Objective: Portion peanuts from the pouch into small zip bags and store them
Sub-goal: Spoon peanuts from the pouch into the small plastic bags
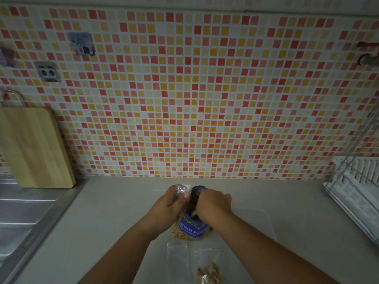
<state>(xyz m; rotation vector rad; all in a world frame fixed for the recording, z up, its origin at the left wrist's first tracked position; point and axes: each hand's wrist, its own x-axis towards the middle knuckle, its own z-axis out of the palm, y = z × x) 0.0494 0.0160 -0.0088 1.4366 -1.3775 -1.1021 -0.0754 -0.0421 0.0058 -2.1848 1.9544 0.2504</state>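
Here the peanut pouch [189,226] is stood upright on the grey countertop [114,212], near the middle and well short of the mosaic-tiled wall [205,99], probably so that its mouth faces up and nothing spills. Its crinkled clear top is gripped by the left hand [171,203], whose fingers [185,195] are curled together and pinched on the plastic, seemingly to keep the opening wide and steady. A dark scoop-like utensil [194,198] is held by the right hand [213,203] and appears to be pushed down into the pouch; the fingers of that hand are closed round its handle, though the fingertips are hidden behind the hand and their exact hold cannot be told. Peanuts are seen through the clear lower part of the pouch below its blue label. Nearer the person, two small zip bags are laid flat on the counter: an empty one [178,261] to the left and a partly filled one [208,269] just beside it to the right, kept close, it is judged, so that each scoop has only a short way to travel. A wooden cutting board [34,146] is leaned against the wall at far left above a steel sink [24,212], and a dish rack [356,193] is set at the right. The portioning is judged to be in its early part.
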